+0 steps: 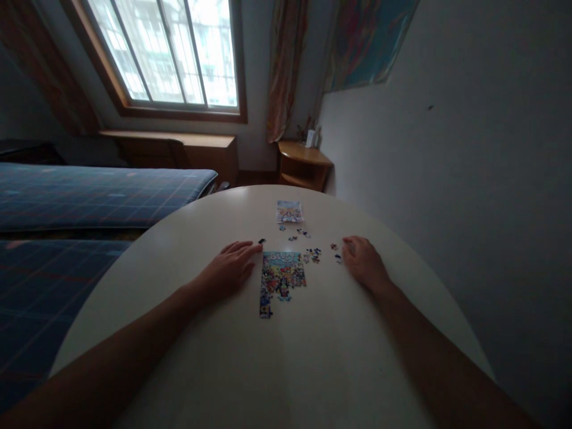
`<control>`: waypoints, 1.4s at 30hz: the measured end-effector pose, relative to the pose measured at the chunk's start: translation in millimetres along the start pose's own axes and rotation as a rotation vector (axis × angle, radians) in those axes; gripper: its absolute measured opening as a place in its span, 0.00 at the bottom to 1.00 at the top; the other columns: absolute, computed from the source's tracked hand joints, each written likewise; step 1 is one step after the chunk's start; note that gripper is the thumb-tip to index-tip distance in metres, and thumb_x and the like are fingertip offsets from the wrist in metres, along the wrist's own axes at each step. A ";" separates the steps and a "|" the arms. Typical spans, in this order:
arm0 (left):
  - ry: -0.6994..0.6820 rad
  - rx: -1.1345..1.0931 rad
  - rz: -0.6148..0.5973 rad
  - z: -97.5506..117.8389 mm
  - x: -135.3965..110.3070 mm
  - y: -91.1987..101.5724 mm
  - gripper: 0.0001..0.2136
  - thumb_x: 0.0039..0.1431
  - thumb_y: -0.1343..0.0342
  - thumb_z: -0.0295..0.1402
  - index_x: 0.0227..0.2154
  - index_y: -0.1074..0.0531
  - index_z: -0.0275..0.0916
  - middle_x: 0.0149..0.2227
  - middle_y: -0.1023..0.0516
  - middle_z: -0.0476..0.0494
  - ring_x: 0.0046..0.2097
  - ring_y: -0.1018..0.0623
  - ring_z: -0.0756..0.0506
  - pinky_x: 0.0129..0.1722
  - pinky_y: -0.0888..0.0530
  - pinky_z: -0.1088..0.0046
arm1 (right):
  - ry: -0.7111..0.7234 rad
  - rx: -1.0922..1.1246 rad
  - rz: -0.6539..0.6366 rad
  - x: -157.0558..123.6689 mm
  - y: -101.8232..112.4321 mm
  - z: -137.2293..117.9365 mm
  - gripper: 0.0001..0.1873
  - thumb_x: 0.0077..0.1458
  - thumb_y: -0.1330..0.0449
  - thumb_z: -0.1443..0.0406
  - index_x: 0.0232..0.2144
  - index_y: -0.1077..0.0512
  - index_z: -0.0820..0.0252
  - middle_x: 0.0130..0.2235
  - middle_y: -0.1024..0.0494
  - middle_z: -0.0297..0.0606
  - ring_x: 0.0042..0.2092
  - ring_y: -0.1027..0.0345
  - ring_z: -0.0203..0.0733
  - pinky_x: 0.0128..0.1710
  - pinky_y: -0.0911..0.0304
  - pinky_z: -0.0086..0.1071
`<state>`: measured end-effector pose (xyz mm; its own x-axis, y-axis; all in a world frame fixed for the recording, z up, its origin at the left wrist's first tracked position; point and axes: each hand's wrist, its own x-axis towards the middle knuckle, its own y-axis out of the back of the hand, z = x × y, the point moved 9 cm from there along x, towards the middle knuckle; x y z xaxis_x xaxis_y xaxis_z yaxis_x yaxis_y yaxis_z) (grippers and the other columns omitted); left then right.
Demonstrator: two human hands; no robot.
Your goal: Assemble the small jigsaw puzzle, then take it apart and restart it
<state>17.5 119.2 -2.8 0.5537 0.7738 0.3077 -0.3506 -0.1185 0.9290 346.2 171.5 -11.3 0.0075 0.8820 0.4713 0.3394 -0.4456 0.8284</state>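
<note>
A partly assembled jigsaw puzzle (283,269) lies on the white round table, its lower edge uneven and a strip running down its left side. My left hand (235,260) rests flat beside its upper left corner, fingers stretched out. A dark puzzle piece (261,241) is at the tips of those fingers. To the right, my right hand (364,262) rests on the table with curled fingers; whatever they hold, if anything, is hidden. Close to it are two loose puzzle pieces (334,246). A cluster of puzzle pieces (314,255) sits against the puzzle's right side.
Beyond the puzzle are a few more loose pieces (292,238) and a small picture sheet (289,212). The white table (313,363) has a curved edge. A bed with a plaid cover (89,193) stands at left, a wooden corner shelf (306,154) behind, a wall at right.
</note>
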 end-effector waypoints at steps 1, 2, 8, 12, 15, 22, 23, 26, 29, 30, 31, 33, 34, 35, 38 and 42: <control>0.007 0.001 0.021 -0.1 -0.1 2.9 0.21 0.65 0.53 0.31 0.60 0.37 0.42 0.58 0.26 0.42 0.62 0.32 0.40 0.62 0.34 0.53 | -0.001 0.000 0.000 -0.1 0.2 -0.1 0.17 0.58 0.49 0.63 0.45 0.25 0.61 0.48 0.23 0.50 0.51 0.30 0.53 0.56 0.36 0.47; 0.017 -0.003 0.039 -0.4 -0.1 5.6 0.20 0.65 0.52 0.31 0.59 0.36 0.42 0.56 0.25 0.42 0.60 0.30 0.39 0.61 0.33 0.53 | -0.002 0.000 0.000 -0.2 0.4 -0.2 0.17 0.58 0.49 0.63 0.45 0.25 0.61 0.48 0.23 0.50 0.51 0.30 0.53 0.56 0.36 0.46; 0.121 -0.034 0.124 -12.5 -0.9 14.8 0.17 0.63 0.48 0.34 0.55 0.32 0.42 0.49 0.21 0.43 0.53 0.25 0.39 0.55 0.29 0.54 | -0.003 0.004 -0.006 -0.5 0.7 -0.7 0.18 0.58 0.49 0.64 0.46 0.25 0.62 0.48 0.23 0.52 0.51 0.30 0.53 0.57 0.37 0.46; 0.100 -0.039 0.114 -14.8 0.1 14.2 0.15 0.65 0.47 0.35 0.53 0.31 0.43 0.46 0.19 0.45 0.52 0.25 0.39 0.55 0.29 0.54 | -0.008 0.003 -0.011 -0.3 0.5 -0.1 0.18 0.58 0.49 0.63 0.45 0.25 0.63 0.48 0.23 0.52 0.52 0.30 0.54 0.57 0.37 0.46; 0.045 -0.019 0.092 -9.6 0.4 14.5 0.13 0.65 0.46 0.33 0.51 0.29 0.43 0.46 0.19 0.45 0.52 0.25 0.40 0.54 0.29 0.55 | -0.017 0.001 -0.011 -0.2 0.4 0.9 0.18 0.58 0.49 0.63 0.46 0.25 0.64 0.49 0.23 0.53 0.52 0.30 0.54 0.56 0.37 0.46; 0.015 -0.002 0.071 -2.3 -1.8 15.7 0.12 0.65 0.45 0.32 0.50 0.28 0.42 0.48 0.20 0.43 0.51 0.24 0.40 0.52 0.26 0.57 | -0.018 0.003 -0.016 0.0 0.1 1.6 0.18 0.58 0.49 0.63 0.46 0.25 0.64 0.49 0.23 0.52 0.52 0.30 0.53 0.56 0.37 0.45; 0.017 -0.004 0.069 -1.9 -1.9 15.7 0.12 0.65 0.45 0.33 0.50 0.28 0.42 0.48 0.20 0.44 0.51 0.24 0.40 0.52 0.26 0.57 | -0.017 0.003 -0.016 -0.1 0.1 1.6 0.18 0.58 0.49 0.63 0.46 0.26 0.64 0.49 0.23 0.52 0.52 0.30 0.53 0.56 0.37 0.45; 0.052 -0.023 0.065 -4.2 -2.0 15.3 0.12 0.66 0.46 0.33 0.51 0.28 0.43 0.46 0.19 0.44 0.49 0.23 0.41 0.50 0.25 0.59 | -0.010 0.002 -0.014 -0.2 -0.1 1.1 0.18 0.59 0.49 0.63 0.46 0.26 0.64 0.49 0.23 0.52 0.52 0.31 0.53 0.57 0.38 0.45; 0.077 -0.086 0.050 -7.8 -1.9 12.9 0.13 0.66 0.48 0.33 0.52 0.28 0.43 0.44 0.19 0.45 0.49 0.23 0.42 0.50 0.26 0.61 | -0.007 -0.002 -0.011 -0.3 -0.1 1.1 0.18 0.58 0.49 0.63 0.46 0.26 0.63 0.49 0.23 0.51 0.52 0.30 0.52 0.57 0.38 0.45; 0.073 -0.113 0.038 -8.4 -2.0 11.4 0.13 0.66 0.48 0.33 0.52 0.29 0.43 0.44 0.19 0.45 0.49 0.24 0.42 0.51 0.26 0.61 | -0.007 -0.004 -0.011 -0.3 -0.1 1.2 0.18 0.58 0.49 0.63 0.46 0.26 0.63 0.49 0.23 0.51 0.52 0.30 0.52 0.57 0.38 0.45; 0.064 -0.139 0.026 -8.6 -2.3 10.0 0.13 0.66 0.48 0.33 0.52 0.29 0.43 0.44 0.19 0.45 0.50 0.24 0.42 0.51 0.27 0.61 | -0.008 -0.006 -0.011 -0.3 0.0 1.2 0.18 0.58 0.49 0.63 0.46 0.26 0.63 0.49 0.23 0.51 0.52 0.30 0.52 0.57 0.38 0.45; 0.038 -0.165 0.006 -8.0 -3.4 8.2 0.14 0.66 0.48 0.33 0.53 0.29 0.44 0.45 0.20 0.45 0.51 0.25 0.42 0.53 0.28 0.61 | -0.009 -0.008 -0.012 -0.4 0.2 1.1 0.18 0.58 0.49 0.63 0.46 0.26 0.64 0.49 0.24 0.52 0.52 0.30 0.53 0.57 0.38 0.45; 0.025 -0.163 0.001 -7.4 -4.3 8.2 0.14 0.65 0.47 0.33 0.52 0.29 0.43 0.46 0.21 0.45 0.51 0.26 0.42 0.53 0.29 0.60 | -0.008 -0.008 -0.013 -0.5 0.4 0.9 0.18 0.58 0.49 0.63 0.46 0.26 0.64 0.49 0.23 0.52 0.52 0.30 0.53 0.57 0.38 0.45; 0.015 -0.155 -0.006 -6.6 -5.3 8.5 0.13 0.65 0.46 0.34 0.52 0.29 0.43 0.47 0.22 0.44 0.52 0.26 0.41 0.54 0.29 0.60 | -0.007 -0.008 -0.015 -0.6 0.5 0.7 0.18 0.58 0.49 0.63 0.46 0.26 0.64 0.49 0.23 0.52 0.53 0.30 0.53 0.57 0.38 0.46; 0.022 -0.099 -0.022 -5.3 -8.1 10.8 0.10 0.64 0.43 0.36 0.46 0.26 0.43 0.49 0.24 0.42 0.51 0.27 0.40 0.53 0.29 0.57 | -0.005 -0.007 -0.016 -0.6 0.7 0.2 0.18 0.58 0.49 0.63 0.46 0.26 0.64 0.49 0.23 0.52 0.52 0.30 0.53 0.57 0.37 0.45; 0.064 -0.069 -0.054 -4.7 -9.4 12.1 0.07 0.64 0.44 0.36 0.42 0.24 0.43 0.47 0.24 0.42 0.48 0.26 0.40 0.51 0.29 0.58 | -0.004 -0.008 -0.018 -0.3 -0.2 0.3 0.18 0.58 0.49 0.64 0.46 0.25 0.62 0.49 0.23 0.51 0.53 0.31 0.52 0.57 0.38 0.45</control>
<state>4.4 113.5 4.7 0.5245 0.8164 0.2415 -0.3739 -0.0340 0.9268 346.4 171.4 -11.7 0.0053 0.8903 0.4553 0.3318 -0.4310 0.8391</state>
